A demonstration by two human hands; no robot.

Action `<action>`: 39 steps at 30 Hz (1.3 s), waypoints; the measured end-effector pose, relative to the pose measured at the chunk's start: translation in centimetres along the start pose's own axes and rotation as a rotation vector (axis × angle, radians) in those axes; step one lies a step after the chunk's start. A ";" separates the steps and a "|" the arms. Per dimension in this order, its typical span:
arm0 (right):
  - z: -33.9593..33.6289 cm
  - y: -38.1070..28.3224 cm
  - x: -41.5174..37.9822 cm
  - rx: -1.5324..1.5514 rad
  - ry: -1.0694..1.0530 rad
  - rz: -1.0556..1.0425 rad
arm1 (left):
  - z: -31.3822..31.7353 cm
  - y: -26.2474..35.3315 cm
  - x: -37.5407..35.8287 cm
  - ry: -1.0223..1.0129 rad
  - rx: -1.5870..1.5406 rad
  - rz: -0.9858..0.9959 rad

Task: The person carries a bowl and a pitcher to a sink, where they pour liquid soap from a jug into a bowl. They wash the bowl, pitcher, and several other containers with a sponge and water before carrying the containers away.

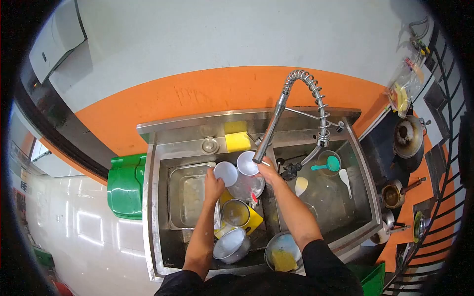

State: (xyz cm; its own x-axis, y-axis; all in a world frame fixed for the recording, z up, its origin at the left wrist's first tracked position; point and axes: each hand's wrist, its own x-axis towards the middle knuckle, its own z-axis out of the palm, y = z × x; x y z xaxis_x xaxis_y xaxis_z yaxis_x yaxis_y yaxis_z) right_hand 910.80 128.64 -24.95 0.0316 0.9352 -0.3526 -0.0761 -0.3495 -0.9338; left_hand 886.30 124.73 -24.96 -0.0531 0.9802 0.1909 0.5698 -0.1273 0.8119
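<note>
Over the left basin of a steel double sink point(153, 207), my left hand point(214, 185) is closed on a white bowl point(226, 173). Close beside it, my right hand point(267, 170) grips a second white bowl point(246, 163) by its right edge, under the head of the spring faucet point(269, 135). The two bowls are side by side, their insides facing up. Below them in the basin are a round metal lid or pan point(242, 188), a round strainer-like item point(235, 213) on a yellow piece, and a metal pot point(232, 245).
A rectangular metal tray point(191, 197) lies at the basin's left. The right basin holds a green ladle point(333, 164) and a white rice paddle point(345, 181). A yellow sponge point(238, 141) sits on the back ledge. A green bin point(127, 187) stands left; pans point(409, 138) are at right.
</note>
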 end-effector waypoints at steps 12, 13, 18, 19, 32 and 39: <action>1.2 -3.0 -5.3 -0.855 0.117 -0.844 | 17.8 -5.5 -0.6 -0.370 -0.510 -0.458; 0.7 -2.4 -5.3 -0.866 0.118 -0.843 | 17.3 -3.7 -0.4 -0.381 -0.918 -0.624; -0.3 -2.9 -7.2 -0.537 0.558 -0.810 | 16.6 0.4 1.6 -0.350 -1.202 -0.944; -0.6 -2.7 -7.0 -0.409 0.684 -0.700 | 16.3 0.7 1.8 -0.346 -1.202 -0.948; -3.4 1.3 -5.6 -0.468 0.604 -0.214 | 4.9 10.5 4.6 -0.389 0.163 0.641; 0.6 1.7 -2.0 0.014 0.242 -0.017 | 1.8 5.3 1.5 -0.031 -0.149 0.317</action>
State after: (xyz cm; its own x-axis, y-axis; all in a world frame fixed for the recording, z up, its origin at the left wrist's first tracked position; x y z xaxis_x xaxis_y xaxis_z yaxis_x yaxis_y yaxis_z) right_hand 909.96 126.18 -25.76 0.2712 0.8994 -0.3428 -0.0872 -0.3318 -0.9393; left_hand 890.69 125.79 -21.35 0.1330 0.8924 0.4313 0.4277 -0.4442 0.7872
